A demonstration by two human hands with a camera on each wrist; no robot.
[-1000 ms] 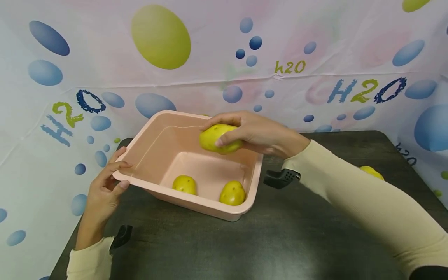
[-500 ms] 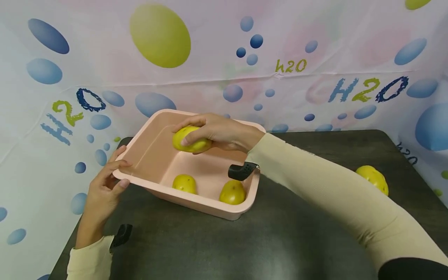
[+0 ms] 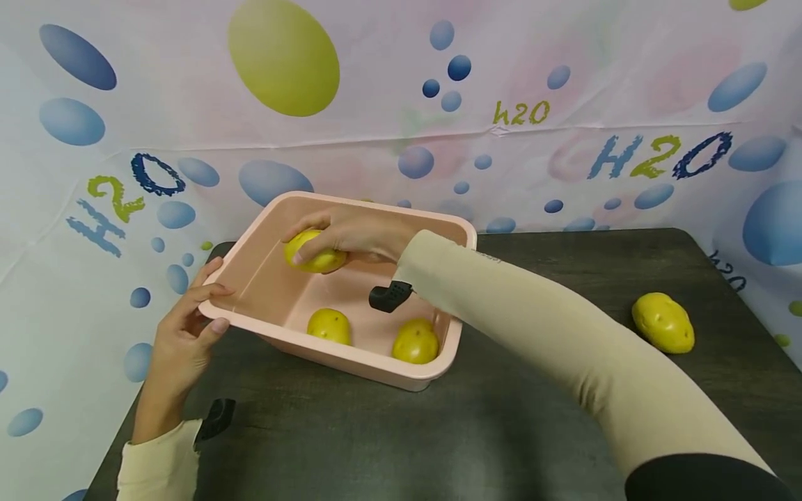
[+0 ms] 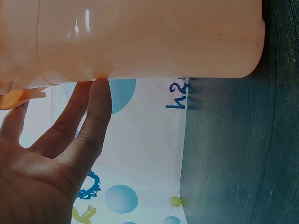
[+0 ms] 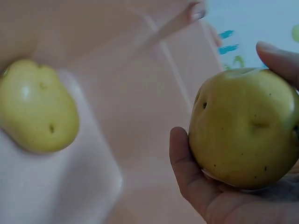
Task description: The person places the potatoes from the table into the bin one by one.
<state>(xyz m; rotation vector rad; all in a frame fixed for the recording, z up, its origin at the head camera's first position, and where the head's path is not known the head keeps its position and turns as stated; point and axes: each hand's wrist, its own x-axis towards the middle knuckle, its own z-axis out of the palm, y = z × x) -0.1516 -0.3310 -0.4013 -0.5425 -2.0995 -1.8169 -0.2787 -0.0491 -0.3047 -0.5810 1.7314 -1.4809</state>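
My right hand (image 3: pixel 357 236) grips a yellow potato (image 5: pixel 245 128) above the left part of a pink plastic basin (image 3: pixel 344 369). Dark eyes and specks dot the potato's skin in the right wrist view. On the basin's floor lie two more potatoes, a left one (image 3: pixel 329 326) and a right one (image 3: pixel 416 342), apart from each other. At the basin's left corner my left hand (image 3: pixel 182 341) holds the rim, thumb on the near side and fingers over the edge. Its fingers (image 4: pixel 99 112) touch the basin's outer wall in the left wrist view.
Another potato (image 3: pixel 663 323) lies on the dark wooden table (image 3: pixel 501 417) to the right, beyond my right forearm. A white cloth backdrop (image 3: pixel 376 83) with printed bubbles and lettering hangs behind the table and along its left side.
My right hand has moved left over the basin with the potato in its grip. The potato on the right of the table has come into full view from behind the sleeve. My left hand stays put.
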